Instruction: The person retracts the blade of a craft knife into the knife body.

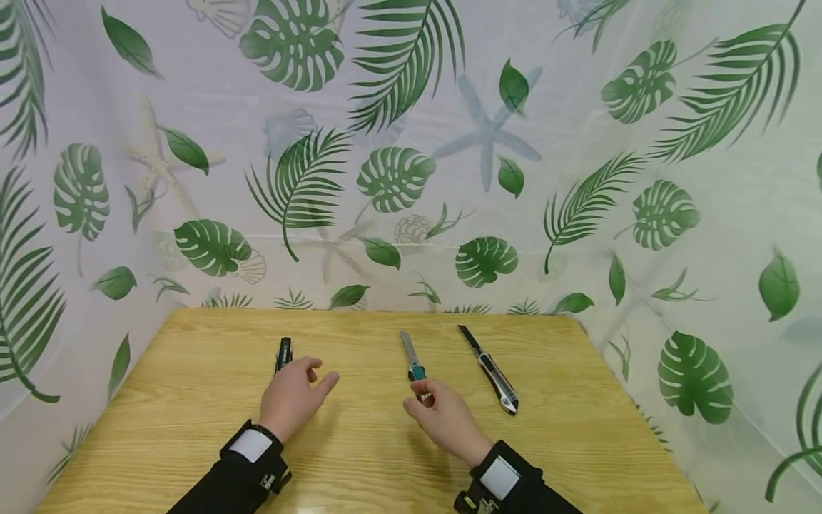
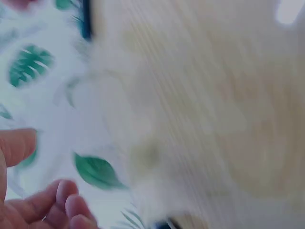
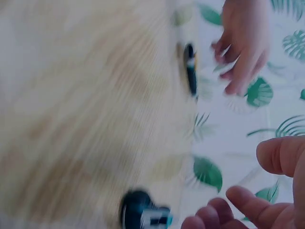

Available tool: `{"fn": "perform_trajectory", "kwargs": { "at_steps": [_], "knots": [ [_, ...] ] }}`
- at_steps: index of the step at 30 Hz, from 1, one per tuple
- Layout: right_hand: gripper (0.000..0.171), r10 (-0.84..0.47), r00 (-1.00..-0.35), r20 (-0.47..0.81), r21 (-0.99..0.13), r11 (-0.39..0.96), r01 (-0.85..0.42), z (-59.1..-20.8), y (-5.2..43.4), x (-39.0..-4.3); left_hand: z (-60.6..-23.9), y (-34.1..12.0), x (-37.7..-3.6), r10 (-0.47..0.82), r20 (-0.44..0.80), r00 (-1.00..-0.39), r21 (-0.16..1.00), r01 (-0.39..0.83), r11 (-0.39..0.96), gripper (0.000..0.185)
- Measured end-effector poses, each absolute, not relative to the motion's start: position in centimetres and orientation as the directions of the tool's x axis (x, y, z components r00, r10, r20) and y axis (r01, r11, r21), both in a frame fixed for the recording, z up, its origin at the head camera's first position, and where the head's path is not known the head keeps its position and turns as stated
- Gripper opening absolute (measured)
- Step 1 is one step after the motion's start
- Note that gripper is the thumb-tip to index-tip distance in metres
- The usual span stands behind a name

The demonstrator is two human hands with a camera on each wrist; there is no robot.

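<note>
My left hand [image 1: 295, 396] hovers over the wooden table with loosely bent fingers and holds nothing. Just beyond it lies a black folding-style cutter [image 1: 284, 351], its near end hidden by the hand. A teal and black utility knife [image 1: 417, 373] lies at the middle with its blade [image 1: 407, 346] out, pointing to the far edge. Close over its handle hangs my right hand [image 1: 449, 422], which covers the near end. Thumb and fingers stand apart in the right wrist view, where the teal knife [image 3: 145, 214] shows at the bottom edge.
Right of my right hand lies a longer black and silver utility knife [image 1: 497, 380], its dark blade out and slanting away. The wood-grain table [image 1: 359, 457] meets a white curtain [image 1: 411, 86] printed with leaves at the back and sides.
</note>
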State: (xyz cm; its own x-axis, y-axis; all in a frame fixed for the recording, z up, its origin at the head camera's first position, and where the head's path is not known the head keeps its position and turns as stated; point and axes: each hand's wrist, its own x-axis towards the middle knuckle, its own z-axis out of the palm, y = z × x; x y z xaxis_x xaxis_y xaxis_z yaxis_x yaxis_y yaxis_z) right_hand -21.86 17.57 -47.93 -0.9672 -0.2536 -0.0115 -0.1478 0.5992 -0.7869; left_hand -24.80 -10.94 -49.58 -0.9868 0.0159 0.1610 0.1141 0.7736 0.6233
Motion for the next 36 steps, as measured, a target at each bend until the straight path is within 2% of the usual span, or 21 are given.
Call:
{"fn": "perform_trajectory", "kwargs": {
  "at_steps": [6,15,17,21,24,26,28,32,36],
  "knots": [
    [0.061,-0.124,-0.991,0.047,-0.620,0.774,-0.127,-49.3,18.7,-24.1,-49.4,-8.5,-21.9,0.122,0.078,-0.989,0.717,0.141,0.683,0.057],
    [0.080,-0.028,-0.999,-0.019,-0.425,0.905,-0.017,-51.6,18.6,-26.2,-49.8,-7.5,-20.4,0.276,-0.069,-0.959,0.748,0.134,0.650,0.063],
    [0.072,-0.026,-1.000,-0.009,-0.395,0.919,-0.020,-52.0,18.5,-26.6,-50.0,-7.4,-20.4,0.286,-0.096,-0.953,0.747,0.121,0.654,0.061],
    [0.041,-0.043,-0.999,0.010,-0.378,0.925,-0.044,-52.0,18.6,-27.0,-50.1,-7.5,-20.5,0.289,-0.117,-0.950,0.744,0.109,0.659,0.059],
    [0.030,-0.059,-0.998,-0.013,-0.429,0.902,-0.048,-51.6,18.6,-26.9,-50.1,-7.5,-20.5,0.290,-0.120,-0.949,0.748,0.106,0.655,0.058],
    [0.032,-0.071,-0.996,-0.047,-0.499,0.866,-0.038,-51.3,18.7,-26.8,-50.1,-7.5,-20.6,0.294,-0.118,-0.949,0.767,0.101,0.634,0.060],
    [0.038,-0.090,-0.991,-0.104,-0.620,0.784,-0.006,-50.8,18.7,-26.4,-50.0,-7.4,-20.7,0.301,-0.112,-0.947,0.795,0.096,0.599,0.062],
    [0.041,-0.188,-0.955,-0.231,-0.872,0.474,0.117,-49.9,18.4,-25.1,-49.4,-7.1,-20.8,0.311,-0.102,-0.945,0.885,0.057,0.462,0.069],
    [0.043,-0.337,-0.903,-0.266,-0.962,0.157,0.225,-48.5,17.3,-23.2,-48.5,-6.6,-20.8,0.311,-0.076,-0.947,0.971,0.001,0.239,0.069]
  ]
}}
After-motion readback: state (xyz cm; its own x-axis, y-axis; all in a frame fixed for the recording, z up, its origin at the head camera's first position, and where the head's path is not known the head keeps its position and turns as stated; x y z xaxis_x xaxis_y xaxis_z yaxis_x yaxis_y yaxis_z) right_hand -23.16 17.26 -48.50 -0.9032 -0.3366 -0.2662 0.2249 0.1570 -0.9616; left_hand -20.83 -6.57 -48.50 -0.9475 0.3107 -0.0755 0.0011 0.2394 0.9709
